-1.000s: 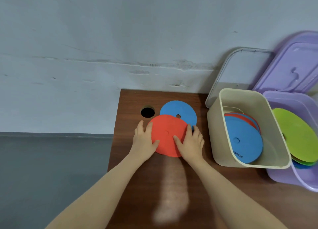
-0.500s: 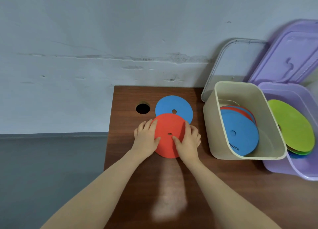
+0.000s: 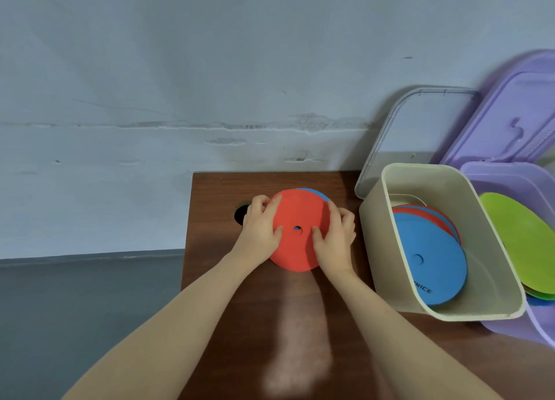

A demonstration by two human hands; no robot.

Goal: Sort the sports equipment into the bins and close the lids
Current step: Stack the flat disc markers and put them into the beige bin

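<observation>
Both hands, the left hand [image 3: 260, 234] and the right hand [image 3: 335, 239], press flat on the red disc [image 3: 298, 216], which lies over the blue disc [image 3: 318, 193] on the table [image 3: 300, 324], probably to lift both together into the beige bin [image 3: 492, 306]

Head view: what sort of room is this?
Hard to say; likely a plain storage or utility corner: a scuffed painted wall, a small wooden table against it, and plastic bins of flat discs.
</observation>
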